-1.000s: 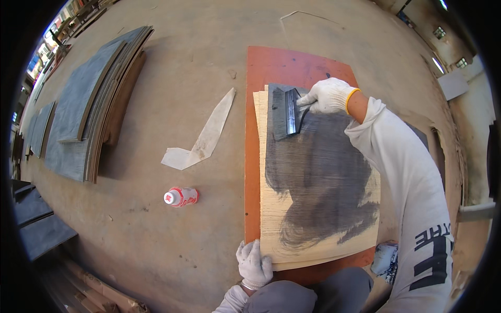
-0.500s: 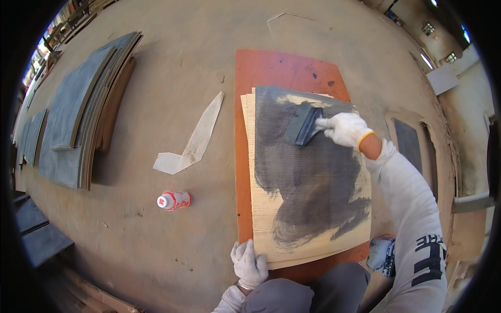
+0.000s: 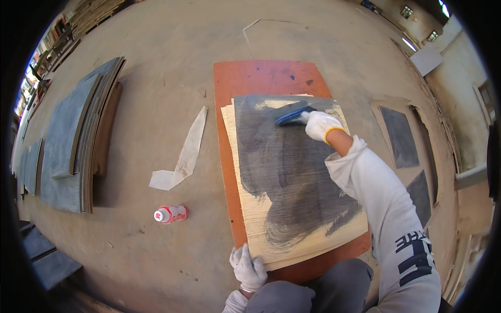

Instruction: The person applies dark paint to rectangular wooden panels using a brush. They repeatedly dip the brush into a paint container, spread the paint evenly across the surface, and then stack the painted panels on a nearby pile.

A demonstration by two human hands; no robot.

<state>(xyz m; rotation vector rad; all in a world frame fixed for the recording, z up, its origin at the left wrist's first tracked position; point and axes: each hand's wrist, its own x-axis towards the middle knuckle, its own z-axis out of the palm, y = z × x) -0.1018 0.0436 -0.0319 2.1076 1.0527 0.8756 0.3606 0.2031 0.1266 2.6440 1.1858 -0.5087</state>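
Note:
A pale wood sheet (image 3: 308, 253), streaked with dark grey coating, lies on top of other pale sheets on an orange-red board (image 3: 271, 78). My right hand (image 3: 319, 127), in a white glove with a yellow cuff, grips a wide dark blue scraper (image 3: 293, 116). Its blade is tilted against the coated surface near the sheet's far end. At the near left corner, my left hand (image 3: 249, 269), also white-gloved, has its fingers bent around the edge of the sheet. Bare wood shows along the near and left edges and in a patch at the far end.
On the concrete floor to the left lie a red-and-white bottle (image 3: 171, 214) and a bent strip of pale paper (image 3: 189, 151). Stacked grey panels (image 3: 73, 141) stand farther left. More dark panels (image 3: 399, 136) lie to the right. My grey-trousered knees (image 3: 282, 297) are at the near edge.
The scraper has shifted slightly toward the far end and turned, so its blade now shows as a thin edge. My left hand stays at the corner. The whole view has shifted a little.

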